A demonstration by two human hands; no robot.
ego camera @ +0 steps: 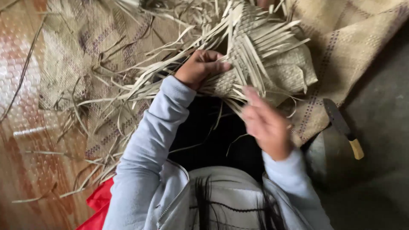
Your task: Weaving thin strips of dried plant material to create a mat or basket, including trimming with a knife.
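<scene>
At the bottom of the frame a pale grey zip jacket (170,187) is seen, with a red cloth (99,204) at the lower left. Above it, in the centre, the woven piece (272,64) of flat dried-leaf strips is held in front of the person. The left hand (201,66) is clamped on the lower left edge of the woven piece, fingers curled over the plaited part. The right hand (266,125) is blurred just below the lower edge; its fingers are spread, and whether a strip is pinched cannot be told.

The woven piece is placed in the upper centre of the frame. Its long axis is judged to run from lower left to upper right, with the unwoven strip ends (140,81) fanned towards the left and upper left.

A slip could be caused by the one-handed hold: the loose ends may be pulled out of their crossings and the plait loosened. Brittle strips could be split if bent sharply. A knife (343,127) with a pale handle is laid at the right on the grey floor (379,85), blade towards the upper left, near the right hand, and could be struck by a careless reach.

Further off, woven mats (353,38) with purple stripes are spread across the top, and patterned reddish flooring (21,127) is seen at far left.
</scene>
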